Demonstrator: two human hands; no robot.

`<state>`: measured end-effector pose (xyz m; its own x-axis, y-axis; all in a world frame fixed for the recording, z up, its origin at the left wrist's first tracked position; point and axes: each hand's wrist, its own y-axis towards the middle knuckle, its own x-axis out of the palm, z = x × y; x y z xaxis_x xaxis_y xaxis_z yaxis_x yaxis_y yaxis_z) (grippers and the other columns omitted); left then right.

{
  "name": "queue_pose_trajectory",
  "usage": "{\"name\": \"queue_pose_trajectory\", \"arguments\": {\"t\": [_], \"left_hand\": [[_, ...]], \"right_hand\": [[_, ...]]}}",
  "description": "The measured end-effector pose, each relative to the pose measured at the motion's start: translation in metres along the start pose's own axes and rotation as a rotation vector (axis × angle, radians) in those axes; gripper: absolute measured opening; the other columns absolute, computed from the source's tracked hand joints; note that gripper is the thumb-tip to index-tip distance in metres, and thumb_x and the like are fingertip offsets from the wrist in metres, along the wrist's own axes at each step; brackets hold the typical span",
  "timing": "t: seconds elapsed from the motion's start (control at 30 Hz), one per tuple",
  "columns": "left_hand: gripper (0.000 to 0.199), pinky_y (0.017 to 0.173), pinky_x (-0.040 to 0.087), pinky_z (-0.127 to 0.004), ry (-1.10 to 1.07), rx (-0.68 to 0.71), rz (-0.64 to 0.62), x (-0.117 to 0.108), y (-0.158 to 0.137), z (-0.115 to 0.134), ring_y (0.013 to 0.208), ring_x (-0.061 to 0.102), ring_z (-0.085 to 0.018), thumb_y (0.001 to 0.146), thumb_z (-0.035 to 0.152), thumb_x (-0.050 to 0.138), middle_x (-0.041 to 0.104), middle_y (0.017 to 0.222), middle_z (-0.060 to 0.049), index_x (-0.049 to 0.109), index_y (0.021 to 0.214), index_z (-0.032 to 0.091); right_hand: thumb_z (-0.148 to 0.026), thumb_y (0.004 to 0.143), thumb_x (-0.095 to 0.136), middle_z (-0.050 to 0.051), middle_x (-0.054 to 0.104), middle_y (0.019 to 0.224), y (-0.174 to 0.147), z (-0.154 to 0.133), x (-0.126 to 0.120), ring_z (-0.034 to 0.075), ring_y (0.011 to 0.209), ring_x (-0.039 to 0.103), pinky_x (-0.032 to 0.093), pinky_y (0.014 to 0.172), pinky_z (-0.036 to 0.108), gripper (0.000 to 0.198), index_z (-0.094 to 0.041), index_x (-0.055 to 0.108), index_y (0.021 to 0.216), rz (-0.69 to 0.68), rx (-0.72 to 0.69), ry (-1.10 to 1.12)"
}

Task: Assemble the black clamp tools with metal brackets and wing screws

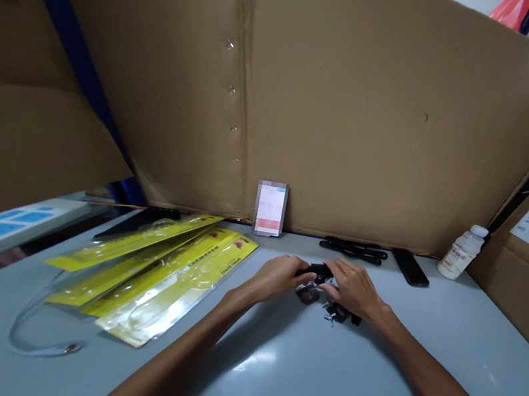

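Observation:
Between them, my left hand (279,277) and my right hand (355,289) grip a small black part (319,271) just above the grey table (382,373). The fingers of both hands are closed on it, and they cover much of its shape. Under the hands lie a dark rounded piece (308,295), which I cannot identify, and several small black pieces (340,313). Silvery screws (329,318) with wing-like heads sit beside those pieces, close below my right hand.
Yellow clear-fronted packages (170,277) are spread at the left, near a pale cable (22,313). A lit phone (270,209) leans on the cardboard wall (341,103). Black strips (354,249), a dark phone-like slab (409,268) and a white-capped bottle (460,254) line the back right.

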<state>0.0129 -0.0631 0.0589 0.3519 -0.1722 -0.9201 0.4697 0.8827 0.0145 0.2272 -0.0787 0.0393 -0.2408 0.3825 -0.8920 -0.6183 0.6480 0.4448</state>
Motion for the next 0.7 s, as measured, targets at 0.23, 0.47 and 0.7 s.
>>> {"name": "queue_pose_trajectory", "arguments": {"t": [0.23, 0.47, 0.7], "left_hand": [[0.038, 0.058, 0.021, -0.027, 0.037, -0.015, 0.013, -0.0022, -0.0025, 0.0038, 0.059, 0.045, -0.015, 0.094, 0.046, 0.046, 0.058, 0.066, -0.002, 0.066, 0.080, 0.018], [0.038, 0.057, 0.021, -0.028, 0.053, -0.004, -0.001, -0.0026, -0.0042, 0.0020, 0.059, 0.046, -0.015, 0.094, 0.048, 0.046, 0.059, 0.066, -0.002, 0.066, 0.080, 0.019], [0.040, 0.057, 0.022, -0.028, 0.062, -0.004, -0.005, -0.0014, -0.0030, 0.0013, 0.061, 0.050, -0.016, 0.094, 0.049, 0.044, 0.063, 0.068, -0.004, 0.068, 0.081, 0.020]], "right_hand": [[-0.024, 0.091, 0.067, 0.012, 0.068, 0.106, -0.0022, -0.0011, 0.0015, 0.026, 0.099, 0.065, 0.054, 0.081, 0.039, 0.038, -0.013, 0.054, 0.125, -0.006, 0.002, 0.024], [-0.018, 0.090, 0.064, 0.012, 0.067, 0.107, -0.0028, -0.0023, 0.0010, 0.025, 0.099, 0.064, 0.055, 0.080, 0.039, 0.035, -0.014, 0.054, 0.124, -0.018, -0.001, 0.012], [-0.017, 0.090, 0.062, 0.009, 0.066, 0.100, -0.0023, -0.0037, -0.0006, 0.023, 0.091, 0.064, 0.054, 0.075, 0.036, 0.032, -0.017, 0.055, 0.122, -0.024, 0.014, 0.044]]}}
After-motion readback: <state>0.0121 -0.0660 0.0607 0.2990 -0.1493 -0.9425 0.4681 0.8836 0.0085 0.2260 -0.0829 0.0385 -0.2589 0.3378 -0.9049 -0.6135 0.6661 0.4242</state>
